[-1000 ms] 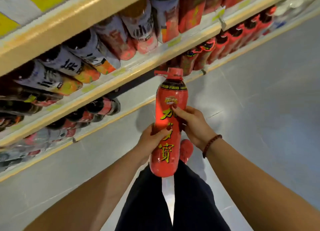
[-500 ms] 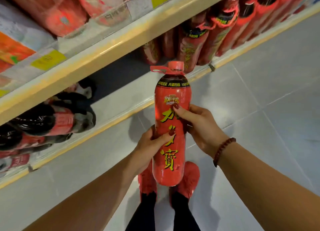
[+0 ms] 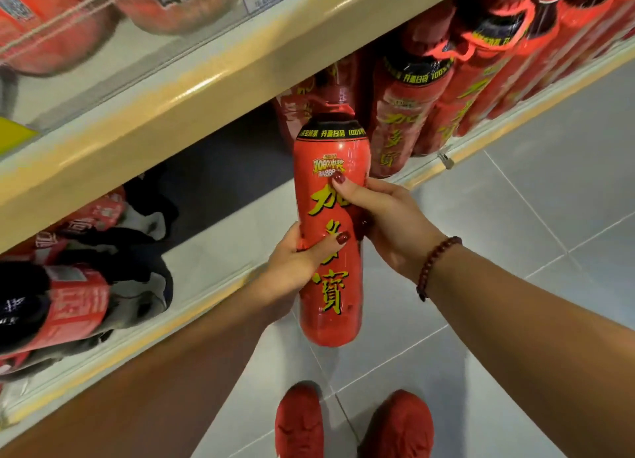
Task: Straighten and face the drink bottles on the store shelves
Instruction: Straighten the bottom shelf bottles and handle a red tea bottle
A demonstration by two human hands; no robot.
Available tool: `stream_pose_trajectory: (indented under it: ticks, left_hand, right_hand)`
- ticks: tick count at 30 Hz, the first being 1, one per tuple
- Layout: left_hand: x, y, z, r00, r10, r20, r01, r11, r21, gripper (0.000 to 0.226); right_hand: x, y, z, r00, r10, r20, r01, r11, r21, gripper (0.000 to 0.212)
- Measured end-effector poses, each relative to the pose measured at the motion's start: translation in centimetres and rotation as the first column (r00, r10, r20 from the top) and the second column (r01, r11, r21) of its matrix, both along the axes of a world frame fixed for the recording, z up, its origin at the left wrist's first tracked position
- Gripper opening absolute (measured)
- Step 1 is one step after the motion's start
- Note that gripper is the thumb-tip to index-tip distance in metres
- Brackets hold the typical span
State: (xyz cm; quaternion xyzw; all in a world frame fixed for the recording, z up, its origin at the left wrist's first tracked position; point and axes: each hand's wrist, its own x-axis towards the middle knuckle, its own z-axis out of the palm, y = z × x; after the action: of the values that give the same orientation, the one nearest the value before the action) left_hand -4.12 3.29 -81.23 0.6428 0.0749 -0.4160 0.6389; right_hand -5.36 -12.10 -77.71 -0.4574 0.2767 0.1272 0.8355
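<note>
Tiled floor meets the bottom shelf [image 3: 220, 251], which has a gap beside the standing bottles [image 3: 405, 113]. Left grip [image 3: 295, 268] and right grip [image 3: 388, 223] curl round one red bottle [image 3: 328, 285], upright before that gap, label outward, likely for slotting in.

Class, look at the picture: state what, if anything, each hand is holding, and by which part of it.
Both hands hold one red bottle. The left hand grips its middle from the left; the right hand grips slightly higher, from the right.
</note>
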Motion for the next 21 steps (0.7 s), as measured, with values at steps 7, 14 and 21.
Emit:
stream_pose_trajectory:
  ticks: [7,14,21]
  left_hand:
    - [4.9,-0.3,-0.3,0.999,-0.010,0.048,0.011,1.000,-0.023,0.063]
    - [8.9,-0.3,0.8,0.981,-0.064,0.181,0.043,0.992,0.120,0.071]
    - [11.4,-1.7,2.8,0.964,-0.254,0.082,0.231,0.947,0.223,0.067]
  right_hand:
    - [3.6,-1.1,-0.2,0.988,0.012,0.153,0.007,0.992,-0.124,0.035]
    - [5.5,-1.8,1.3,0.946,0.183,0.267,-0.081,0.932,-0.352,0.037]
    - [7.0,-3.0,3.0,0.938,0.201,0.283,-0.046,0.880,-0.473,0.040]
